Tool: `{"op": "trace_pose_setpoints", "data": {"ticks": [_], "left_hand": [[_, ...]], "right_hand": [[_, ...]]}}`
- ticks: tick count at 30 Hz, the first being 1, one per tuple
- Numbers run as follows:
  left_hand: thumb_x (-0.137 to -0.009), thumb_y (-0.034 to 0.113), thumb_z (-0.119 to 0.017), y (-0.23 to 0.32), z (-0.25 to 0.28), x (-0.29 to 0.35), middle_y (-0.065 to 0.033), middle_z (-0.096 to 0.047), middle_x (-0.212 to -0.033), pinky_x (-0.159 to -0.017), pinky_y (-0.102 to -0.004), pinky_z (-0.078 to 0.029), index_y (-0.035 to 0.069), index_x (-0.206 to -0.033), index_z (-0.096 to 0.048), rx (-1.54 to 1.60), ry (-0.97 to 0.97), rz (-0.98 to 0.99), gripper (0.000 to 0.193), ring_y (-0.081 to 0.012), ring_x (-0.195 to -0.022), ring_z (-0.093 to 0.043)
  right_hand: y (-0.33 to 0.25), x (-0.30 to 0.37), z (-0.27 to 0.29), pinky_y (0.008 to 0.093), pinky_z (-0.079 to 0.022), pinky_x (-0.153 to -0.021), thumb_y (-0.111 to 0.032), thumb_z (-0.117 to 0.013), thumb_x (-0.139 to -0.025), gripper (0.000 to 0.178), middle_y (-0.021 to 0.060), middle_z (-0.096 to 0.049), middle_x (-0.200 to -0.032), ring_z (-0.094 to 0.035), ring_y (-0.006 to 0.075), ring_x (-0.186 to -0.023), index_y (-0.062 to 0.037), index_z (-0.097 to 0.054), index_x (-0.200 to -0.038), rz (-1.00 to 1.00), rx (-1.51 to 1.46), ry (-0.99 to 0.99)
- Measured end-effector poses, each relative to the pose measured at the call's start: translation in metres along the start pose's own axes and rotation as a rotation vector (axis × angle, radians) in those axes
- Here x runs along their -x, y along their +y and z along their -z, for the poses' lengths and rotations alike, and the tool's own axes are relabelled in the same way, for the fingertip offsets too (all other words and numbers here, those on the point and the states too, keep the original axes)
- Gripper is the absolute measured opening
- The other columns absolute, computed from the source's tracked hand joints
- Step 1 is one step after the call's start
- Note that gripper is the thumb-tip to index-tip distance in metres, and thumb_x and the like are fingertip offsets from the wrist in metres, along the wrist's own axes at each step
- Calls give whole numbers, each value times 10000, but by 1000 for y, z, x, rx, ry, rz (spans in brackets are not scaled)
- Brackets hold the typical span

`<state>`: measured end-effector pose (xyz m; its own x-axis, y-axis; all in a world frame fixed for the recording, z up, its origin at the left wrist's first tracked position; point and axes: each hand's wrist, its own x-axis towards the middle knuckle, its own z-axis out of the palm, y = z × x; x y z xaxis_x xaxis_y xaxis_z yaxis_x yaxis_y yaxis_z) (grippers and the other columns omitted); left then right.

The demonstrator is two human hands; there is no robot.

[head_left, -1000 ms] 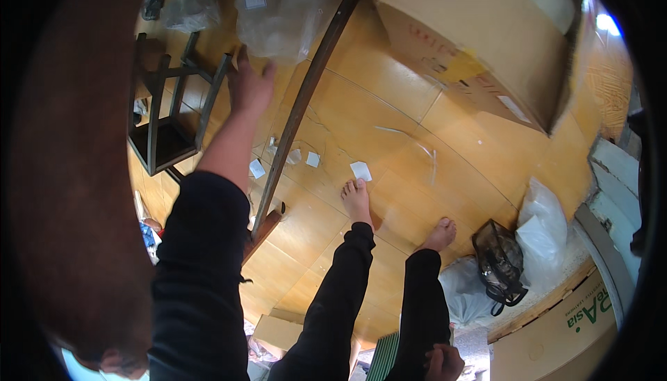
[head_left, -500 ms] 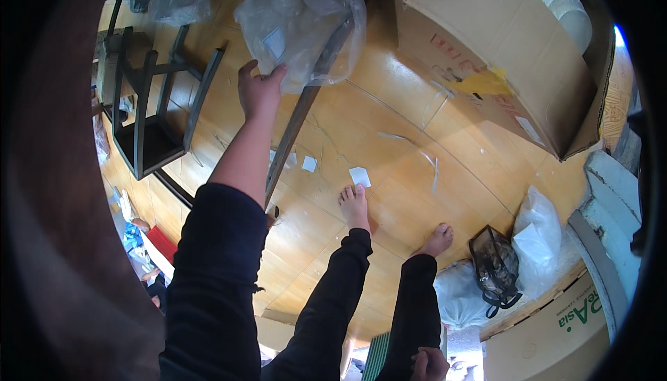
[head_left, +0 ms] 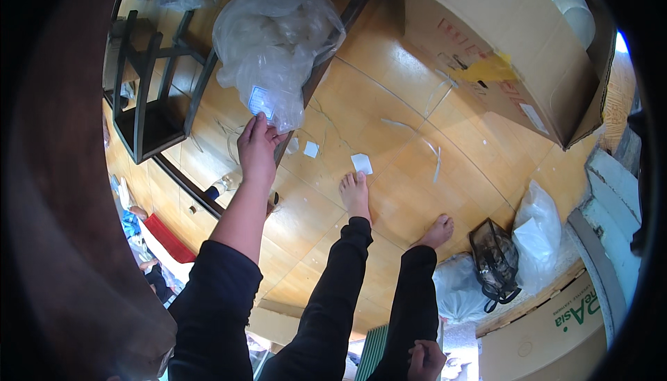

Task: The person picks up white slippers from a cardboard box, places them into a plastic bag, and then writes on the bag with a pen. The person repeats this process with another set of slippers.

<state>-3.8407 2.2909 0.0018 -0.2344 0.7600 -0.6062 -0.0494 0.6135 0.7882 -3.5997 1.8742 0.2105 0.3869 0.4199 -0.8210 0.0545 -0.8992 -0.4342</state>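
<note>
Tan tiled floor (head_left: 326,242) is seen from the head view, bent toward the dark rim and crossed by thin tile joints. It is bounded at the upper right by a large cardboard box (head_left: 479,26), at the lower right by a black bag (head_left: 495,252) and a white bag (head_left: 536,235), and at the left by a dark stool (head_left: 151,131). A long dark bar (head_left: 358,2) is laid slantwise, its middle covered by a clear plastic bag (head_left: 281,33). Between bar and box a broad stretch of floor is left, on which thin plastic strips (head_left: 417,134) and a white paper scrap (head_left: 361,164) are scattered. The near end of the plastic bag is gripped by the left hand (head_left: 257,151), thumb and fingers brought together just below a blue-and-white label (head_left: 260,99). The right hand (head_left: 425,361) is kept by the right leg (head_left: 410,304), fingers curled; whether anything is held cannot be told.
</note>
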Motion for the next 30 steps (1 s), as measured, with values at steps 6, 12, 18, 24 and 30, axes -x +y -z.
{"op": "trace_pose_setpoints", "data": {"ticks": [6,12,18,24,30], "left_hand": [[-910,149,-622,-13,3,44,-75,-650,-962,-766,-242,-454,-55,-971,-653,-424,107,-420,215,-116,-831,-581],[-863,23,-602,-16,12,110,-54,-625,-867,-759,-230,-433,-43,-837,-592,-583,52,-180,72,-94,-796,-538],[-828,1,-554,-12,14,155,-132,-580,-1073,-863,-286,-434,-39,-905,-594,-467,-117,-395,95,-202,-992,-563],[-807,51,-541,-9,51,158,-126,-604,-887,-716,-315,-458,-49,-871,-589,-785,-315,-518,129,-243,-793,-586],[-949,227,-539,-20,86,132,-133,-591,-874,-746,-357,-451,-7,-944,-507,-867,-11,-172,237,-263,-822,-584]], "right_hand": [[9,3,-3,246,-485,-516,-122,-554,-923,159,69,-645,-694,-581,99,-558,1,-645,-966,-4,-17,8],[7,4,-5,247,-494,-525,-132,-554,-924,169,76,-646,-697,-594,107,-571,3,-645,-969,-9,-22,-7],[3,3,-7,256,-493,-519,-142,-548,-928,180,86,-645,-695,-596,120,-560,4,-645,-970,13,17,-10],[0,3,-7,261,-489,-523,-141,-549,-930,177,85,-639,-694,-594,126,-564,5,-638,-973,14,27,-28],[-6,2,-11,264,-486,-530,-131,-546,-930,167,92,-638,-706,-599,140,-572,7,-634,-964,19,-6,-28]]}}
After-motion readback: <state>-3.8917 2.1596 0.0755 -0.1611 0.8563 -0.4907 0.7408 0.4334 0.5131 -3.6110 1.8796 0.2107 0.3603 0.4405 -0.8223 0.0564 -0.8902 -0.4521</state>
